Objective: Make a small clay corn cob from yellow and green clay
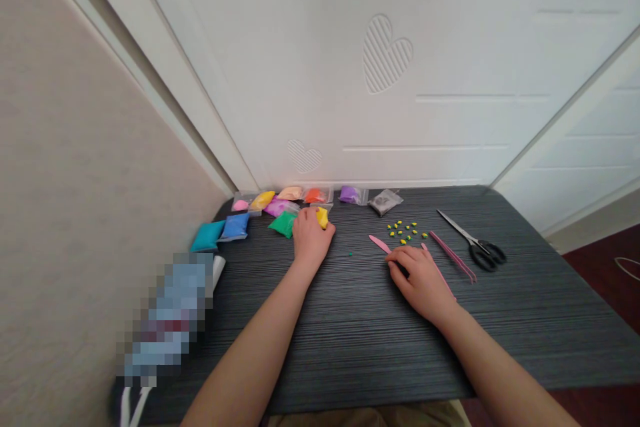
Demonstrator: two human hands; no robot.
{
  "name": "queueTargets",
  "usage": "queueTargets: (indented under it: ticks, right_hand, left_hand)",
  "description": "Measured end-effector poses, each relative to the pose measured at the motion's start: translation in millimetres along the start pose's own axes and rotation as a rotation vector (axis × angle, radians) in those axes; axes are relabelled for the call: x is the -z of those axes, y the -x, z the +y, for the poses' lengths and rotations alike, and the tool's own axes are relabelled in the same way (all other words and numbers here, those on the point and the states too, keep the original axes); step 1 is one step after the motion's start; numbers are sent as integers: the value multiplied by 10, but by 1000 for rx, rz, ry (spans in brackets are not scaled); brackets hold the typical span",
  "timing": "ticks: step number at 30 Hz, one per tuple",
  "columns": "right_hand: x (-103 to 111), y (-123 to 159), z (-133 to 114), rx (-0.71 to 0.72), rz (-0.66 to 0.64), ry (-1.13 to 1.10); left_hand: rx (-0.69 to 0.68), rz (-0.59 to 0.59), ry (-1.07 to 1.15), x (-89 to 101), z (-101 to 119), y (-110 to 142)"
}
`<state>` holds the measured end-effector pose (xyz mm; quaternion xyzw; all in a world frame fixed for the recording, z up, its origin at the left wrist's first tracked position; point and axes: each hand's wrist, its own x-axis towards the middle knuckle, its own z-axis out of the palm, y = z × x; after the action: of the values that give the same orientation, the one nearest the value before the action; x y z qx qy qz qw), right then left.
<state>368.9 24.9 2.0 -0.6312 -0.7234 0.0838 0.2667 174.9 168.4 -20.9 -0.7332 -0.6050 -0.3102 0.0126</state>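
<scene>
My left hand (311, 237) has its fingers curled round a small bag of yellow clay (323, 217) at the back of the table; part of the bag is under the fingers. A bag of green clay (283, 224) lies right beside that hand. My right hand (420, 280) rests on the table, fingers loosely bent and thumb apart, with no held thing showing. A pink modelling knife (380, 243) runs up to its fingertips, its other end hidden. A thin pink stick (439, 271) passes beside and partly behind this hand. Several tiny yellow-and-green clay pieces (404, 233) lie beyond it.
Pink tweezers (453, 256) and black-handled scissors (475, 244) lie on the right. More clay bags, including blue (235, 227), purple (353, 195) and grey (385, 201), line the back and left. A green speck (351, 254) sits between the hands. A white panel (320, 113) rises behind.
</scene>
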Motion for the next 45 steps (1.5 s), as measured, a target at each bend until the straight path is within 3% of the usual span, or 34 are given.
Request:
queueTargets:
  ticks: [9, 13, 17, 25, 28, 31, 36, 40, 45]
  right_hand:
    - [65, -193, -312, 108, 56, -24]
    - [49, -518, -434, -21, 127, -200]
    - [-98, -754, -412, -187, 105, -407]
    - [-177, -704, -257, -263, -87, -740]
    - [-190, -699, -241, -320, -100, -846]
    - [-253, -707, -218, -329, -80, -902]
    - [-313, -712, -196, -357, -47, -906]
    - [-298, -702, -221, -341, -45, -885]
    - [-328, -674, -245, -313, -17, -788]
  left_hand:
    - [-132, -32, 274, 153, -25, 92]
    - [-262, -48, 394, 296, -32, 168]
    - [-363, -74, 439, 393, -48, 249]
    - [-436, -168, 495, 415, 0, 287]
    - [-333, -186, 570, 391, 0, 287]
    - [-119, -240, 835, 329, -27, 266]
    - [219, -526, 1300, 239, -83, 194]
    - [351, -556, 1307, 256, -82, 166]
    - [353, -507, 1246, 283, -68, 171]
